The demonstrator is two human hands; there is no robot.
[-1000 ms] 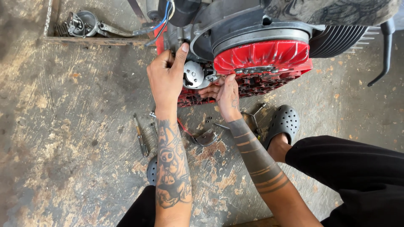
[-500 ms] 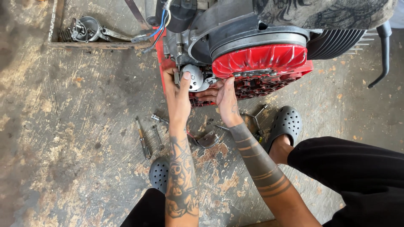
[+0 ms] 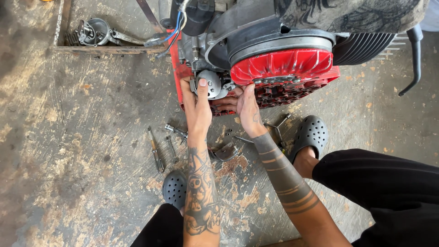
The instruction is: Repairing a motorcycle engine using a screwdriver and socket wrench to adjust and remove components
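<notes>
Engine [image 3: 283, 41] is sitting on the concrete floor [image 3: 68, 137], taking up the top of the view, a dark patterned cloth [image 3: 352, 11] lying over its top. Red finned fan cover [image 3: 281, 66] is facing the person, dark ring above it, grey cooling fins [image 3: 366, 45] running off to the right.

The person is squatting in front of it, grey clogs [image 3: 311, 135] on both feet.

Both hands are working at the small round silver cover [image 3: 211, 83] just left of the red fan. Left hand [image 3: 197, 107] is pressing flat against the casing, thumb lying on that silver cover. Right hand [image 3: 247, 107] is reaching in from the other side, fingers tucked under the fan edge; cannot tell whether it is grasping anything.

Progress, my read: silver cover is seated on the engine, so it looks mid-job. Cannot tell if it is going on or coming off.

Silver cover: small, domed, bare metal, slightly grimy.

Loose on the floor below the wrists: a curved metal bracket [image 3: 225, 152], a ratchet [image 3: 176, 131], a screwdriver [image 3: 156, 150]. More parts are lying in a tray [image 3: 61, 27] top left.
</notes>
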